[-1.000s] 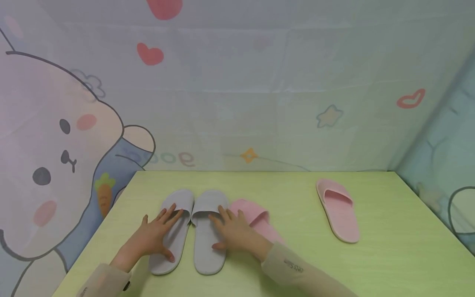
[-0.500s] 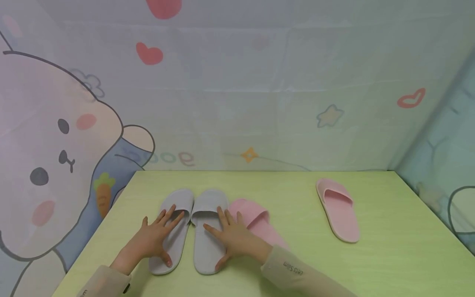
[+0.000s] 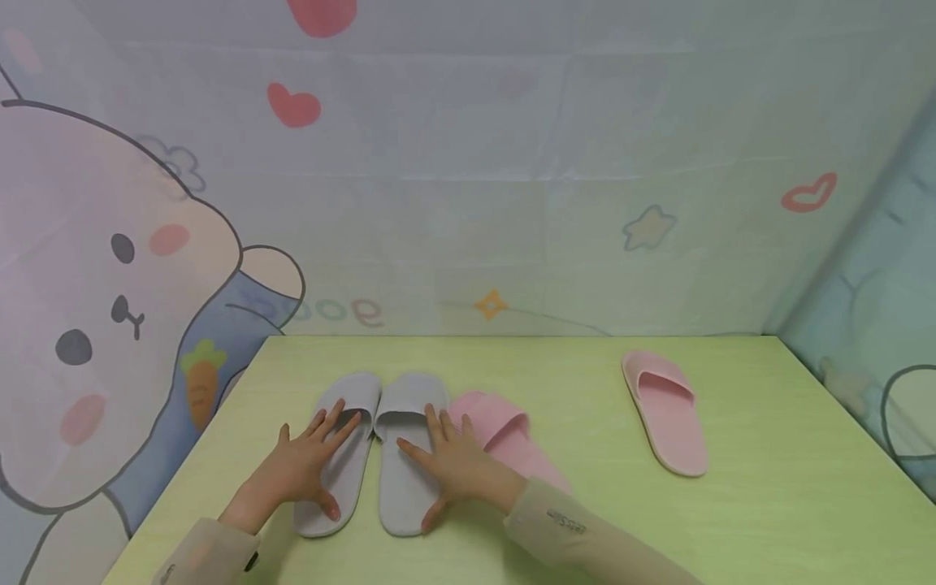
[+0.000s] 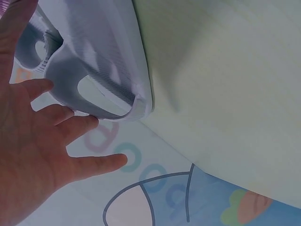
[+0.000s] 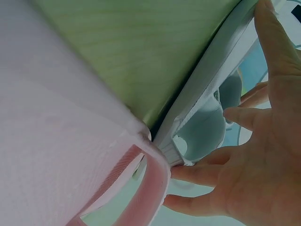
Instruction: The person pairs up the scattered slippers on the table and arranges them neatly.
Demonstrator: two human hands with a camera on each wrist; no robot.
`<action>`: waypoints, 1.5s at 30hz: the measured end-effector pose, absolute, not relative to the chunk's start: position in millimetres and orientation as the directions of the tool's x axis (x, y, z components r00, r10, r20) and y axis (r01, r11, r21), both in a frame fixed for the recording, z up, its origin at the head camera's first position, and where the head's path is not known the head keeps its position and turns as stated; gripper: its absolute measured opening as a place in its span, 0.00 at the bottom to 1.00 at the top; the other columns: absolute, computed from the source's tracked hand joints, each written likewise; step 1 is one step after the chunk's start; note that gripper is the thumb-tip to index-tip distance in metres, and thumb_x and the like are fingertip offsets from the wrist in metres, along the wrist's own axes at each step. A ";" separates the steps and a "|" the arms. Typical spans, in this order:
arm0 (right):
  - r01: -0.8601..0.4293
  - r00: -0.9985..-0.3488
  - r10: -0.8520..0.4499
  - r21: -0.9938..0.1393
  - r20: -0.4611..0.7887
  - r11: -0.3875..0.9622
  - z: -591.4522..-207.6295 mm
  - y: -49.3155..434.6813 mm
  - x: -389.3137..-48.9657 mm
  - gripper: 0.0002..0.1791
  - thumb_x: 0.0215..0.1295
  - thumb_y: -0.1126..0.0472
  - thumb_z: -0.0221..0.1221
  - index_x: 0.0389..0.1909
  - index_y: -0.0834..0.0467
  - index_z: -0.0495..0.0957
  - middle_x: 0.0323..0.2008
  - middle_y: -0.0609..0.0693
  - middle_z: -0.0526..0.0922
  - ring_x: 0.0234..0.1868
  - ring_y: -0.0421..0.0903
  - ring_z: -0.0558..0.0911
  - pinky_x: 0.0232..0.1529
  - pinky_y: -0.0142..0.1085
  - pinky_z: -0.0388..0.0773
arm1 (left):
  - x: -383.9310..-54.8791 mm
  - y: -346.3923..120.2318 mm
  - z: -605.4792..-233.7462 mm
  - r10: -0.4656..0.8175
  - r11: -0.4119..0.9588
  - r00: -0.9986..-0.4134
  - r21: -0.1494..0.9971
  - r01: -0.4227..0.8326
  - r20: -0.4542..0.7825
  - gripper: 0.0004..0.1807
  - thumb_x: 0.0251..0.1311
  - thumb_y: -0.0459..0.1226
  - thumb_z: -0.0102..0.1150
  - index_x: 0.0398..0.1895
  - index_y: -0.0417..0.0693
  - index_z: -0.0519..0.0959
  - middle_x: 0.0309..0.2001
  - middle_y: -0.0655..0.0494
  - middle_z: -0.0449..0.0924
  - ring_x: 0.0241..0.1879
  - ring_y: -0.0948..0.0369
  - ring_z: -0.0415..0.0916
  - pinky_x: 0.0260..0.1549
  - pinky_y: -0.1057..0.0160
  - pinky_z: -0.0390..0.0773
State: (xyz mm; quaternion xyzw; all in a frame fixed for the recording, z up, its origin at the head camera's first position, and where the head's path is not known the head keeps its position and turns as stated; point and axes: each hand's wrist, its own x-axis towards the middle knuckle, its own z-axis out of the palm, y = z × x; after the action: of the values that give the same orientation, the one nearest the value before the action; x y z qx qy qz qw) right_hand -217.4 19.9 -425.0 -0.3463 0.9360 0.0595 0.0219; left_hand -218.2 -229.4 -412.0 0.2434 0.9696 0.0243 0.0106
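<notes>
Two grey slippers lie side by side, toes pointing away and touching near the straps. Over the left grey slipper point(image 3: 351, 471), my left hand point(image 3: 301, 465) is spread, fingertips at the strap and thumb near the heel. My right hand point(image 3: 459, 470) spans the outer side of the right grey slipper point(image 3: 398, 487), with its fingers splayed and the thumb by the heel edge. Partly behind that hand is a pink slipper point(image 3: 497, 418), slanted, its toe against the grey one. In the right wrist view, fingertips meet the grey strap point(image 5: 171, 153) and the pink strap point(image 5: 157, 181).
A second pink slipper point(image 3: 671, 422) lies apart on the right of the pale green table point(image 3: 775, 504). Behind the table hangs a printed cloth point(image 3: 468, 162) with hearts and a cartoon animal; another cloth side point(image 3: 892, 268) borders the right.
My right hand has spread wider, its thumb sliding back toward the heel and its index finger stretching left. The right grey slipper's heel has shifted slightly left. The left hand stays nearly still.
</notes>
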 end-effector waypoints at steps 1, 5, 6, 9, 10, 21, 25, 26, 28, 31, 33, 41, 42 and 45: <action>-0.651 -0.759 -0.645 0.094 -0.082 0.754 -425.4 18.9 -218.1 0.63 0.25 0.25 0.59 0.68 0.41 0.45 0.68 0.69 0.40 0.67 0.63 0.52 0.61 0.59 0.54 | -219.0 -229.6 -411.9 0.471 0.881 -0.882 0.055 0.470 -0.011 0.69 0.09 0.60 0.69 0.67 0.48 0.53 0.68 0.36 0.45 0.63 0.37 0.52 0.44 0.24 0.53; -0.650 -0.760 -0.645 0.100 -0.078 0.754 -426.4 15.0 -221.4 0.62 0.26 0.24 0.59 0.68 0.41 0.46 0.67 0.69 0.42 0.66 0.64 0.53 0.61 0.59 0.55 | -223.0 -231.2 -412.1 0.464 0.885 -0.886 0.057 0.462 -0.022 0.70 0.09 0.60 0.69 0.68 0.47 0.52 0.68 0.36 0.45 0.63 0.37 0.52 0.44 0.24 0.52; -0.649 -0.761 -0.644 0.106 -0.079 0.754 -426.6 14.0 -222.3 0.62 0.26 0.24 0.58 0.68 0.40 0.46 0.67 0.69 0.42 0.66 0.63 0.53 0.60 0.59 0.55 | -224.0 -231.7 -412.2 0.461 0.887 -0.887 0.057 0.459 -0.025 0.69 0.10 0.60 0.69 0.68 0.47 0.52 0.68 0.36 0.45 0.64 0.37 0.51 0.44 0.24 0.52; -0.644 -0.765 -0.638 0.098 -0.089 0.759 -427.6 11.9 -224.4 0.62 0.27 0.24 0.58 0.68 0.40 0.45 0.67 0.70 0.42 0.67 0.63 0.53 0.61 0.59 0.55 | -226.4 -233.5 -412.6 0.460 0.887 -0.888 0.056 0.458 -0.023 0.69 0.10 0.60 0.69 0.67 0.46 0.52 0.68 0.36 0.45 0.64 0.38 0.52 0.44 0.24 0.52; -0.642 -0.766 -0.635 0.097 -0.094 0.760 -427.9 11.3 -225.0 0.63 0.27 0.24 0.58 0.68 0.40 0.45 0.67 0.70 0.42 0.67 0.63 0.53 0.61 0.59 0.54 | -227.2 -234.0 -412.9 0.459 0.888 -0.888 0.059 0.457 -0.024 0.69 0.10 0.60 0.69 0.67 0.45 0.53 0.68 0.36 0.45 0.64 0.38 0.52 0.44 0.24 0.52; -0.609 -0.792 -0.601 0.066 -0.105 0.790 -427.0 6.4 -228.7 0.63 0.26 0.25 0.59 0.68 0.40 0.45 0.67 0.70 0.42 0.67 0.64 0.52 0.62 0.59 0.53 | -233.8 -233.4 -415.1 0.465 0.883 -0.886 0.073 0.463 0.000 0.68 0.11 0.59 0.69 0.67 0.48 0.53 0.68 0.37 0.45 0.63 0.37 0.51 0.42 0.23 0.52; -0.598 -0.800 -0.591 0.056 -0.104 0.799 -427.4 5.5 -229.9 0.63 0.26 0.25 0.59 0.68 0.40 0.45 0.67 0.70 0.43 0.67 0.64 0.52 0.61 0.60 0.53 | -237.8 -233.1 -415.7 0.462 0.885 -0.887 0.058 0.461 -0.012 0.68 0.11 0.59 0.70 0.68 0.50 0.52 0.68 0.38 0.45 0.64 0.37 0.51 0.42 0.24 0.53; -0.595 -0.802 -0.588 0.054 -0.105 0.802 -427.4 5.3 -230.4 0.63 0.26 0.25 0.59 0.68 0.40 0.45 0.67 0.70 0.43 0.67 0.64 0.52 0.61 0.60 0.53 | -238.8 -233.2 -415.7 0.461 0.886 -0.887 0.056 0.460 -0.015 0.68 0.11 0.58 0.70 0.68 0.50 0.52 0.69 0.38 0.45 0.64 0.38 0.51 0.43 0.24 0.53; -0.587 -0.807 -0.580 0.045 -0.110 0.808 -427.5 4.7 -231.6 0.63 0.26 0.25 0.60 0.68 0.41 0.45 0.67 0.70 0.43 0.67 0.64 0.51 0.61 0.60 0.52 | -240.6 -233.4 -416.1 0.460 0.887 -0.888 0.054 0.458 -0.017 0.68 0.11 0.58 0.71 0.68 0.51 0.52 0.69 0.39 0.45 0.64 0.38 0.51 0.43 0.24 0.53; -0.576 -0.815 -0.567 0.050 -0.123 0.816 -427.8 3.9 -233.9 0.64 0.26 0.24 0.59 0.69 0.42 0.44 0.67 0.70 0.42 0.67 0.63 0.51 0.62 0.60 0.52 | -243.1 -234.2 -416.6 0.457 0.889 -0.889 0.050 0.456 -0.023 0.68 0.12 0.57 0.71 0.68 0.51 0.52 0.69 0.39 0.44 0.64 0.39 0.51 0.44 0.24 0.53; -0.567 -0.820 -0.558 0.049 -0.129 0.822 -427.6 3.5 -234.9 0.64 0.26 0.24 0.59 0.69 0.43 0.44 0.67 0.70 0.43 0.67 0.64 0.51 0.62 0.60 0.51 | -244.7 -235.0 -417.0 0.460 0.887 -0.887 0.052 0.459 -0.025 0.68 0.12 0.57 0.71 0.68 0.50 0.52 0.69 0.39 0.44 0.65 0.39 0.51 0.44 0.24 0.53; -0.554 -0.825 -0.549 0.007 -0.134 0.832 -425.0 3.8 -235.2 0.63 0.27 0.26 0.61 0.69 0.42 0.44 0.67 0.71 0.42 0.66 0.66 0.52 0.62 0.60 0.51 | -253.6 -238.5 -419.7 0.481 0.875 -0.876 0.074 0.479 -0.018 0.69 0.10 0.58 0.71 0.68 0.50 0.51 0.69 0.40 0.43 0.65 0.39 0.50 0.45 0.25 0.53; -0.555 -0.824 -0.550 0.002 -0.135 0.832 -425.4 3.8 -235.4 0.63 0.28 0.26 0.61 0.69 0.42 0.44 0.67 0.71 0.42 0.66 0.66 0.52 0.62 0.60 0.50 | -254.4 -238.6 -420.1 0.481 0.875 -0.877 0.073 0.479 -0.018 0.69 0.10 0.58 0.71 0.68 0.50 0.51 0.69 0.41 0.43 0.65 0.39 0.50 0.45 0.25 0.53; -0.557 -0.822 -0.552 -0.003 -0.138 0.831 -426.0 3.8 -235.1 0.62 0.28 0.26 0.61 0.69 0.41 0.44 0.67 0.70 0.41 0.66 0.66 0.52 0.62 0.61 0.51 | -256.3 -238.7 -421.3 0.479 0.876 -0.878 0.074 0.477 -0.012 0.69 0.10 0.58 0.71 0.68 0.50 0.51 0.69 0.40 0.44 0.65 0.39 0.50 0.45 0.25 0.54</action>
State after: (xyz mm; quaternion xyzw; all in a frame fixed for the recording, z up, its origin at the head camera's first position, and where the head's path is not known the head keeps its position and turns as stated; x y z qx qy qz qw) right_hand -235.1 3.8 -426.0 -0.2905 0.9544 0.0186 0.0668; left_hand -256.3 -238.7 -421.3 0.2468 0.9683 0.0345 0.0152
